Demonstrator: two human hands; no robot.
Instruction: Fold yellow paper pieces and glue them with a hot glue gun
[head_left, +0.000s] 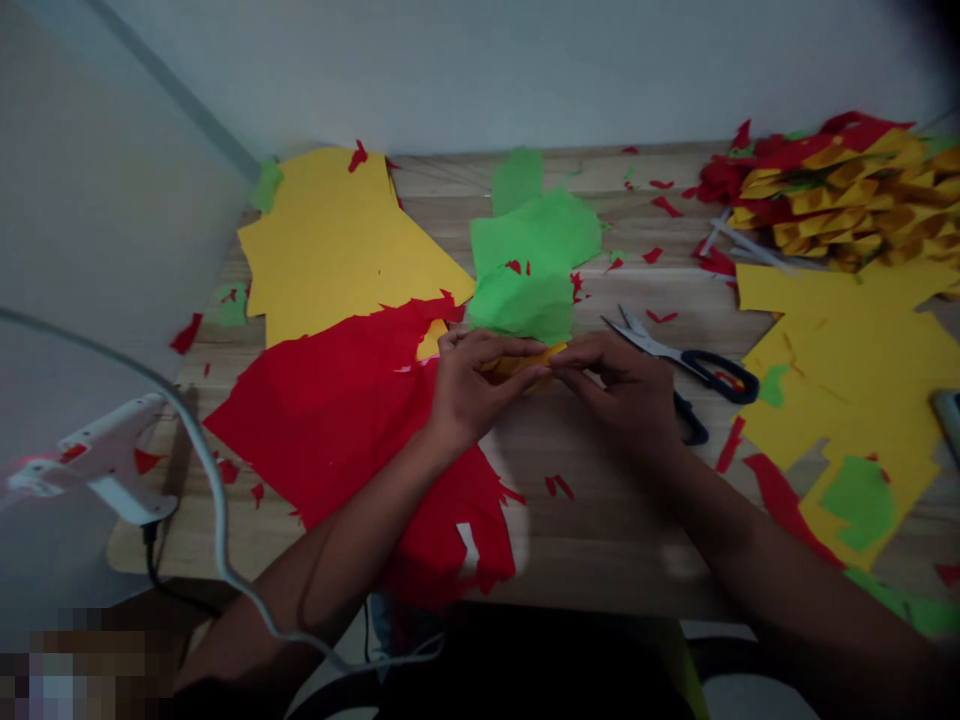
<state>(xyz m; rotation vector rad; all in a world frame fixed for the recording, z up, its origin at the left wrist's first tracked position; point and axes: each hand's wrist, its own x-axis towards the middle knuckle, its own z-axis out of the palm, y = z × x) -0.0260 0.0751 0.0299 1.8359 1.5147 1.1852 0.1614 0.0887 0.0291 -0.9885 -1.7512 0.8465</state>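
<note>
Between my two hands, over the middle of the table, is a small folded piece of yellow paper (517, 366). My left hand (480, 385) grips its left part, thumb below and fingers above. With thumb and fingertips, my right hand (619, 385) pinches the right end. Scissors (675, 352) with dark handles lie beside my right hand, blades partly apart, one handle loop partly hidden behind the hand. A large red sheet (330, 400) spreads under my left forearm. Green paper pieces (525, 250) lie just beyond my hands.
A large yellow sheet (322, 240) lies at the back left. Another cut yellow sheet (862, 350) is at the right, below a heap of folded yellow and red paper (847, 200). A white glue gun (120, 455) sits at the left edge, near a pale cable (214, 470). Red scraps are scattered around.
</note>
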